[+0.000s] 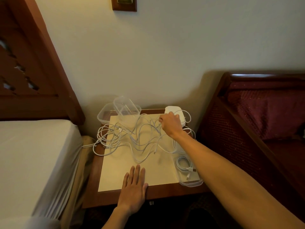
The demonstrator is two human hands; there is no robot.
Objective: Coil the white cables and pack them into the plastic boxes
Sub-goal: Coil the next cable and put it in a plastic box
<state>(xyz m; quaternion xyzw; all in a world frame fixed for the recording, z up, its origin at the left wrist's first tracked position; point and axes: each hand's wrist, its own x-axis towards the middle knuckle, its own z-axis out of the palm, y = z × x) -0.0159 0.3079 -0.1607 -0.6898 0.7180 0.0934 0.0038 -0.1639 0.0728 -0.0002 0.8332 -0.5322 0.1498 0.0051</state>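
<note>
left hand point(134, 184) lies flat on the bench point(118, 195) near edge, fingers straight, holding nothing. right hand point(170, 124) reaches to the far side, fingers curled round strands of the tangled white cables point(132, 138) (spread across the bench top). one coiled cable point(184, 163) sits in a plastic box point(191, 183) at right; empty boxes point(122, 108) stacked at rear.

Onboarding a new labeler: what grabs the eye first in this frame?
The tangle of white cables sprawled over the small bedside table, with the right hand gripping strands at its far right beside a white power adapter. The left hand rests flat at the near edge. Clear plastic boxes sit stacked at the far left corner, and one box at near right already holds a coiled cable.
</note>
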